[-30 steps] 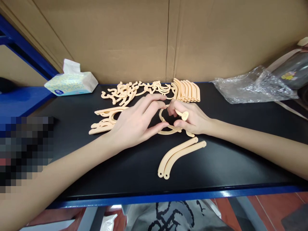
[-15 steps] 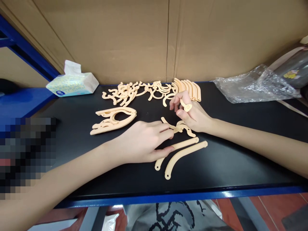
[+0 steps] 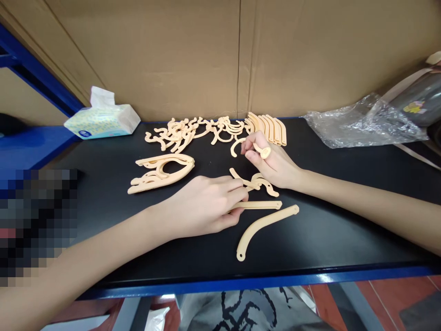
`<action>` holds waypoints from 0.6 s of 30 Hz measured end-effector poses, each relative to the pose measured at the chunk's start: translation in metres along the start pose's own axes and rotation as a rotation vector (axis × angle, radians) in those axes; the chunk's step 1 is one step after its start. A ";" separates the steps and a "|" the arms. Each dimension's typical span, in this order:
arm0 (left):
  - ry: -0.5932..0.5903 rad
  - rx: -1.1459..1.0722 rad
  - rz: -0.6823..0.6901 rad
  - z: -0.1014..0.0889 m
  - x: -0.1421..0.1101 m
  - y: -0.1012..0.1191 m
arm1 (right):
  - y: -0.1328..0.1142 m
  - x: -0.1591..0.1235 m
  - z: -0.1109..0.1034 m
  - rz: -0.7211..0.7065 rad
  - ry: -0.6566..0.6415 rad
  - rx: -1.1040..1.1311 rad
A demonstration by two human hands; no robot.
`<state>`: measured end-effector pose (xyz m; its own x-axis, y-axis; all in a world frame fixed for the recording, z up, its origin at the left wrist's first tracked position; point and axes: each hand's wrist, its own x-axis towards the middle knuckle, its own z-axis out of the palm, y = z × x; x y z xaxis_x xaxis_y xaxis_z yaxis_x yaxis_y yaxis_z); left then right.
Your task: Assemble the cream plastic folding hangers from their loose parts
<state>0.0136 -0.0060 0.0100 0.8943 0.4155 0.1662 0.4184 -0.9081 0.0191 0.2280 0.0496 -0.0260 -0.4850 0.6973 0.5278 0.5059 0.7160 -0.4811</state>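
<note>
My left hand [image 3: 212, 204] is closed around one end of a cream plastic hanger arm [image 3: 262, 205], whose other end points right. A second curved hanger arm [image 3: 263, 227] lies just in front on the black tabletop. My right hand [image 3: 267, 158] is raised a little and closed on a cream hanger piece with a round, disc-like end [image 3: 265, 152]. A curved part [image 3: 237, 146] sticks out at its fingertips; whether both belong to one piece is hidden. Between the hands lie small curved hanger parts [image 3: 265, 184], partly covered by the left fingers.
A folded hanger [image 3: 161, 172] lies on the left. Behind are loose hooks and curved parts [image 3: 179, 131] and a row of hanger arms [image 3: 270, 128]. A tissue pack [image 3: 103, 120] stands back left, a clear plastic bag [image 3: 361, 122] back right, before a cardboard wall [image 3: 155, 55].
My left hand has come down and nearer, away from my right hand, and taken hold of one of the two hanger arms, swinging it flatter. My right hand keeps its piece.
</note>
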 end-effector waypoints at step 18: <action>0.042 0.148 0.134 -0.008 -0.003 0.001 | -0.004 0.001 -0.002 -0.113 0.031 -0.049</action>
<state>0.0105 -0.0087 0.0179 0.9374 0.2860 0.1987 0.3175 -0.9363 -0.1503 0.2269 0.0474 -0.0218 -0.5188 0.6106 0.5984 0.4840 0.7867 -0.3831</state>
